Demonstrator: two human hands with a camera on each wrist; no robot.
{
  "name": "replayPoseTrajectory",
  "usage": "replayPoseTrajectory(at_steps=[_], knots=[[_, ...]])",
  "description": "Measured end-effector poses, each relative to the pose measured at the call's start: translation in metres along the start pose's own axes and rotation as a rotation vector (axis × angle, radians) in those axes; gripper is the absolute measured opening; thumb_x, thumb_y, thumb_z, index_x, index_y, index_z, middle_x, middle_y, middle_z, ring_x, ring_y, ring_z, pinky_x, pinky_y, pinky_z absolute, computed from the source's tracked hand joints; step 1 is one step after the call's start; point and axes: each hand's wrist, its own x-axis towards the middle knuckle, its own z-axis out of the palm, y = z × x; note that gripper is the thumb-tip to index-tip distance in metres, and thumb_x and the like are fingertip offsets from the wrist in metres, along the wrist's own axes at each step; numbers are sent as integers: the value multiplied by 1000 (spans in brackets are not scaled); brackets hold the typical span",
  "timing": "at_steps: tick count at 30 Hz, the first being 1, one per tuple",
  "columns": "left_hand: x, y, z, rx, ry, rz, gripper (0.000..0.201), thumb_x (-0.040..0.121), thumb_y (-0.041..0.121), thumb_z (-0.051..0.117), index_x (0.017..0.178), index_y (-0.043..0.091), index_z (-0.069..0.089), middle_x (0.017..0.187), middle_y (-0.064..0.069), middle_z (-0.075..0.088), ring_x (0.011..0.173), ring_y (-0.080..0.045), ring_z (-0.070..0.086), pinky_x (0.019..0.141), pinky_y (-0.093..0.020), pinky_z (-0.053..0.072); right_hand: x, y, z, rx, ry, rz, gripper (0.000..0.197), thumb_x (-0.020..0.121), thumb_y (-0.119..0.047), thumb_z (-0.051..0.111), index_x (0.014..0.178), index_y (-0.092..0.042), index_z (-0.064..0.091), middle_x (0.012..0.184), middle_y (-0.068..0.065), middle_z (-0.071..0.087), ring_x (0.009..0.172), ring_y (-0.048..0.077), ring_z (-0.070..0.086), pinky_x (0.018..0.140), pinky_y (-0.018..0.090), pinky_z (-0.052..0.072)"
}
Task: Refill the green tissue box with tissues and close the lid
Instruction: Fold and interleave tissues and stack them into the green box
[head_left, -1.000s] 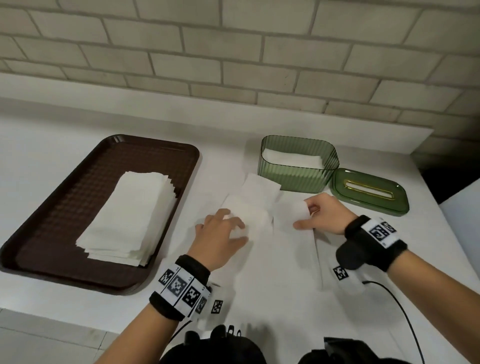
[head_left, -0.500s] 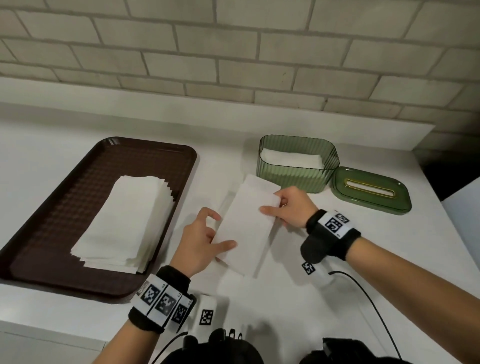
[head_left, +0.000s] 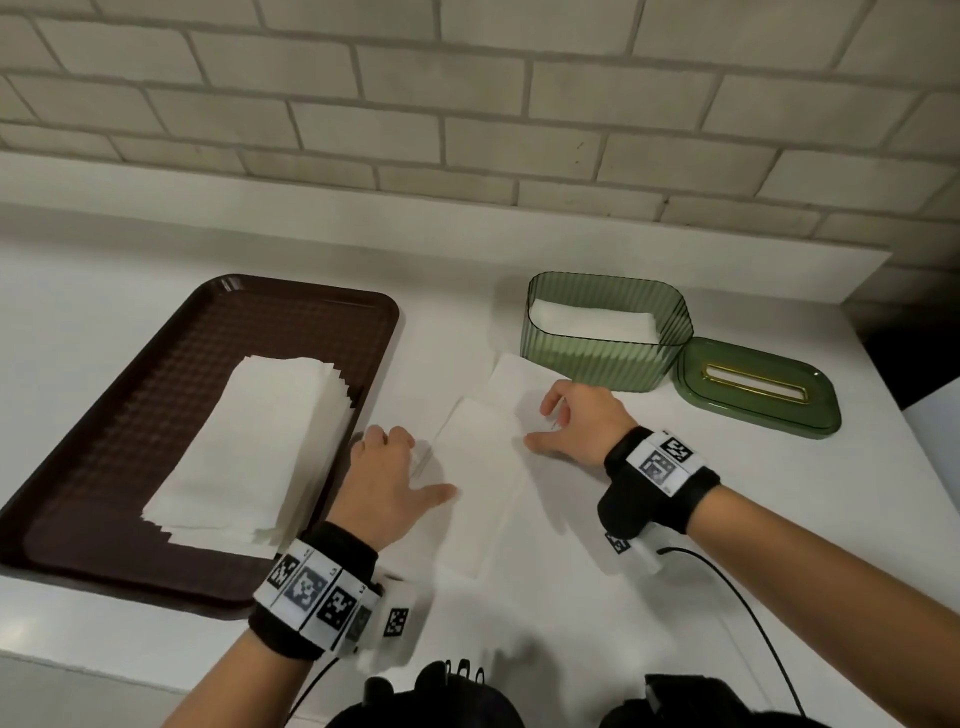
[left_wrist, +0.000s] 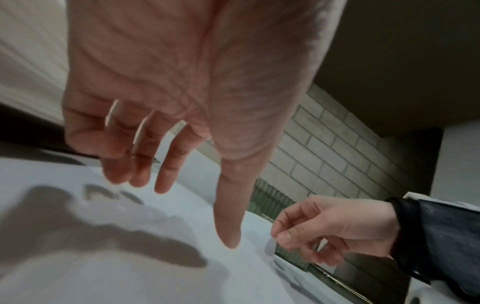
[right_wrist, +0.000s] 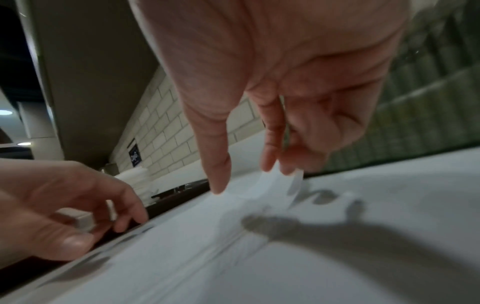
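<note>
The green tissue box (head_left: 605, 332) is sitting open in the upper right of the head view, with some white tissues already lying inside it, and its lid (head_left: 756, 387) is resting on the tabletop (head_left: 675, 519) just to its right. The folded tissue (head_left: 480, 483) you are working on is lying flat in the middle of the frame, between your hands.

Watch the thin sheet: it is looking limp, and if you lift it by one edge only, it is likely to unfold or sag and catch on the box rim.

Your right hand (head_left: 576, 428) is pinching the right edge of the tissue between its fingertips (right_wrist: 267, 164), as the right wrist view shows. Your left hand (head_left: 389, 483) is hanging relaxed over the tissue's left edge, fingers loosely bent and holding nothing; whether they are touching the sheet, you cannot tell. The spare stack of tissues (head_left: 260, 447) is waiting on the brown tray (head_left: 104, 415) at the left.
</note>
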Motion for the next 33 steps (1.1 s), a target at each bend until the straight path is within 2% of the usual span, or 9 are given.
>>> replayPoseTrajectory(at_steps=[3,8,13,18,22,24,28,30,33], knots=[[13,18,-4,174,-180,-22,83,72,63,69,127,6,42,123,-9,45,116,-26,45,98,-34,42,1,1,-5,-60,-55,-65,58,73,-43,77,121,-19,54,120,-1,50,103,19,56,88,31,46],[27,46,2,182,-342,-71,76,76,42,77,127,2,37,125,-12,51,116,-29,52,96,-36,47,14,-5,2,-138,-130,-45,84,74,-45,76,142,-13,38,140,5,42,128,23,44,106,32,38],[34,48,5,-10,-328,-131,71,68,28,84,125,7,46,122,-8,52,114,-26,51,92,-33,48,14,-8,8,-2,-159,-85,59,70,-32,82,121,-15,59,117,0,52,106,13,53,92,23,44],[32,33,9,-306,-250,-101,49,58,13,87,102,7,67,102,-8,67,89,-21,65,67,-24,52,2,-1,4,199,-131,-103,33,68,-37,83,93,-22,68,101,-2,65,95,13,59,81,22,44],[21,24,-6,-565,-314,48,37,60,-3,82,94,11,73,93,-5,75,86,-22,72,75,-35,59,-5,12,-21,181,42,-43,46,66,-49,82,96,-23,59,95,-1,65,87,14,61,76,27,47],[13,22,-13,-608,-338,135,39,64,-11,77,98,8,72,95,-6,75,87,-20,72,73,-31,58,-9,21,-31,188,95,-25,58,63,-51,84,105,-24,53,102,-3,60,88,13,58,80,30,49],[2,23,-22,-631,-387,222,21,69,-16,71,80,1,66,77,0,69,71,-14,65,65,-25,50,-15,34,-37,267,-43,17,81,67,-45,83,134,-22,44,117,-4,53,92,11,54,83,25,44],[-1,25,-22,-629,-406,250,29,70,-17,70,64,10,58,64,8,59,60,-9,54,61,-21,42,-16,36,-34,315,-133,-36,75,71,-35,83,134,-21,46,121,-4,56,94,8,55,79,21,42],[-3,24,-23,-623,-406,248,21,70,-13,73,68,1,57,66,-1,60,62,-14,55,61,-25,43,-16,39,-34,440,-147,-159,35,72,-24,84,102,-11,71,104,5,71,95,18,64,89,32,47]])
